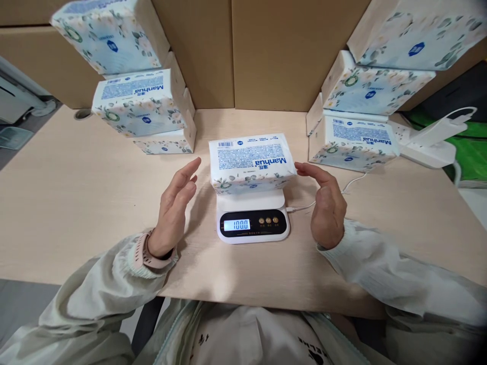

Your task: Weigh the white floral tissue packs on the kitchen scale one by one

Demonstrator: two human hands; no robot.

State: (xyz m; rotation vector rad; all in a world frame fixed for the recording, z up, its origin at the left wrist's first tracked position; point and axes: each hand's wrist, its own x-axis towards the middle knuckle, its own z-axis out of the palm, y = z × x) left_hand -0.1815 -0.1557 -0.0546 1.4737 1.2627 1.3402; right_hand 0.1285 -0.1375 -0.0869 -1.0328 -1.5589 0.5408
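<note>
1. Clock centre = the scale. At 10–11 o'clock: left stack [131, 119] of floral wrapped packs, at least three high, near the back board [194, 61].
2. 9 o'clock: my left hand [171, 210], band [141, 251] on the wrist. Fingers released, extended, palm turned in. Gripping nothing; clear gap to the end of the pack.
3. Centre: white scale [251, 203], powered. Display [236, 224] reads 100.0, unit too small for me to call. The Manhua pack [251, 159] lies flat across the scale toward 12, label up, covering most of the platform and overhanging both sides. Step in hand, my read: weighing, with the figure being checked.
4. 3 o'clock: cable [299, 209] out of the scale's side, running behind my right hand [327, 210]. That hand is released too, fingers reaching toward 10. Fingertips are right at the pack's near corner; can't tell if they touch. No grasp either way.
5. Next move, my judgement: both hands clear until the figure is trusted, since a brush could skew it. Any lift then calls for even palm pressure from 9 and 3, and no snagging that cable.
6. 1–2 o'clock: right stack [367, 126], same packs, three high. Power strip [429, 147] just past it, at 2.
</note>
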